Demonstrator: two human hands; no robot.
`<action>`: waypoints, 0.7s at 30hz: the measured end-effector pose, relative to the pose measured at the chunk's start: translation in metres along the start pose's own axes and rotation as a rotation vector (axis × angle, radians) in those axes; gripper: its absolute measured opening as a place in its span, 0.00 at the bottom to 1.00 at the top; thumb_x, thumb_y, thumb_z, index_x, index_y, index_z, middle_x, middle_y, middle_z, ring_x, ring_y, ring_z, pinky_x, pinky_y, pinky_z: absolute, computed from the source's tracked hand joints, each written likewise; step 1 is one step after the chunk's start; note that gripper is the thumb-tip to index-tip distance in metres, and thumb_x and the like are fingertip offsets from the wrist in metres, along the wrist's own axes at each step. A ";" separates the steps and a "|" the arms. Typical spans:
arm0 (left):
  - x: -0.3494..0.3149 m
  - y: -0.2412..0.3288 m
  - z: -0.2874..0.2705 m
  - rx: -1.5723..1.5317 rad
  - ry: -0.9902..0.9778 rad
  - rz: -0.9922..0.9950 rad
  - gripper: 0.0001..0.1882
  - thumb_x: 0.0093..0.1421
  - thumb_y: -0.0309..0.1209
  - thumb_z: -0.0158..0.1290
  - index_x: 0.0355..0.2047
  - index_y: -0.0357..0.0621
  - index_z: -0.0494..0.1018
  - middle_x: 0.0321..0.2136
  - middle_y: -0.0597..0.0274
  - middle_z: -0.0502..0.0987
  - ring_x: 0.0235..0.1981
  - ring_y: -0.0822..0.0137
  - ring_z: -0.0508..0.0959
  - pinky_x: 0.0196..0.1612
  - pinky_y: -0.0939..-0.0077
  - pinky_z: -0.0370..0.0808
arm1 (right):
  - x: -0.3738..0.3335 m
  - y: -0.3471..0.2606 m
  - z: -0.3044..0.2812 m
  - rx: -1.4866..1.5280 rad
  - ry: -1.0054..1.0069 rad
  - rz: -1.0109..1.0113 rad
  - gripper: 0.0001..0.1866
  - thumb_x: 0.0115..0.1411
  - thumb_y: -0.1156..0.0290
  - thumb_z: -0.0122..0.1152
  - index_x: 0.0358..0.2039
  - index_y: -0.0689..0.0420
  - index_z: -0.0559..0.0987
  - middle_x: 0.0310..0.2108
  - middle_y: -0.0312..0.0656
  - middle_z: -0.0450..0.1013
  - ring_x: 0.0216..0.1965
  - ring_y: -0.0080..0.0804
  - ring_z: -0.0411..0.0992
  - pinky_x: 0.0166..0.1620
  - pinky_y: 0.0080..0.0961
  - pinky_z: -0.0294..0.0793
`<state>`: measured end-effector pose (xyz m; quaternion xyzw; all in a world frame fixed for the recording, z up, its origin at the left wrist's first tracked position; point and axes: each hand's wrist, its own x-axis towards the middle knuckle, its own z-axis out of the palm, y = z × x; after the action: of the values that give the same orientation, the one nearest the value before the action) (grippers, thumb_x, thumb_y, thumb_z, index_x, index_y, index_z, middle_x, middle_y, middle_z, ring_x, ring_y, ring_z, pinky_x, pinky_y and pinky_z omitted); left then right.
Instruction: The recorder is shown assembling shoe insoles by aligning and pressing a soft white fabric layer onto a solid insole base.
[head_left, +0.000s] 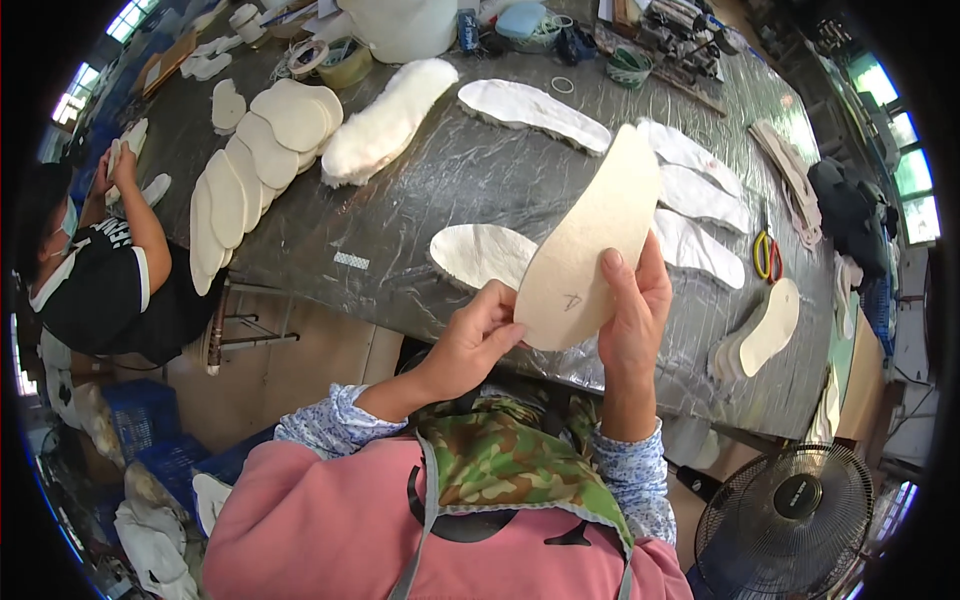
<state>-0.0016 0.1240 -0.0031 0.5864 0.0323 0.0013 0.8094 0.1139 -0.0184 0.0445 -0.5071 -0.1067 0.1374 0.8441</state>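
Both my hands hold up a cream shoe insole (585,240) with a pencil mark near its heel. My left hand (478,335) pinches the heel's left edge. My right hand (635,310) grips the right side, its thumb on the face. Behind it on the table lies a white fleecy insole (480,255), partly hidden by the held one. Several more fleecy insoles (705,205) lie to its right, and another insole (535,112) lies farther back. A thick fluffy insole (390,120) rests left of that one.
The dark plastic-covered table (370,250) bears fanned cream insoles (245,175) at left and a small stack (755,335) at right. Yellow-and-red-handled scissors (768,255) lie near that stack. A black fan (790,520) stands at lower right. Another person (105,270) works at the far left.
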 end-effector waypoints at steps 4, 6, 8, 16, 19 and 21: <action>-0.006 -0.006 0.001 0.028 0.026 0.028 0.08 0.66 0.20 0.43 0.45 0.36 0.63 0.40 0.61 0.72 0.42 0.75 0.75 0.46 0.78 0.73 | -0.004 -0.005 -0.003 -0.042 0.000 0.016 0.25 0.63 0.76 0.57 0.59 0.66 0.64 0.48 0.43 0.74 0.49 0.25 0.72 0.53 0.23 0.69; -0.003 -0.002 -0.002 0.037 0.066 0.045 0.08 0.66 0.20 0.43 0.45 0.37 0.64 0.39 0.62 0.73 0.41 0.76 0.74 0.46 0.78 0.72 | -0.006 -0.005 -0.009 -0.032 -0.007 0.003 0.24 0.62 0.77 0.57 0.58 0.66 0.65 0.48 0.43 0.74 0.49 0.25 0.72 0.54 0.24 0.69; 0.000 0.001 -0.009 0.081 0.159 0.106 0.07 0.66 0.20 0.43 0.44 0.38 0.65 0.38 0.64 0.74 0.41 0.77 0.74 0.46 0.80 0.71 | -0.011 -0.008 -0.017 -0.006 -0.022 -0.004 0.21 0.60 0.79 0.56 0.55 0.66 0.69 0.48 0.43 0.74 0.50 0.27 0.72 0.55 0.26 0.67; -0.011 0.014 -0.042 0.570 0.081 0.421 0.12 0.59 0.14 0.49 0.39 0.43 0.69 0.41 0.52 0.76 0.43 0.60 0.78 0.46 0.70 0.74 | -0.050 -0.011 -0.046 -0.002 -0.096 -0.044 0.12 0.59 0.67 0.59 0.36 0.63 0.73 0.39 0.50 0.71 0.41 0.40 0.72 0.49 0.41 0.71; -0.022 0.014 -0.041 0.527 -0.125 0.317 0.11 0.59 0.13 0.48 0.39 0.40 0.72 0.41 0.53 0.77 0.42 0.60 0.78 0.45 0.69 0.74 | -0.064 -0.011 -0.055 0.078 -0.025 -0.030 0.10 0.58 0.69 0.60 0.35 0.60 0.71 0.33 0.47 0.69 0.36 0.41 0.73 0.45 0.42 0.74; -0.028 0.009 -0.038 0.500 -0.153 0.268 0.11 0.58 0.14 0.48 0.39 0.39 0.72 0.39 0.54 0.77 0.43 0.60 0.78 0.46 0.68 0.73 | -0.064 -0.012 -0.054 0.101 -0.019 -0.047 0.09 0.57 0.70 0.61 0.32 0.60 0.71 0.34 0.45 0.67 0.33 0.40 0.73 0.40 0.39 0.77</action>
<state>-0.0313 0.1620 -0.0046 0.7652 -0.1074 0.0560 0.6323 0.0725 -0.0906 0.0279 -0.4601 -0.1196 0.1273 0.8705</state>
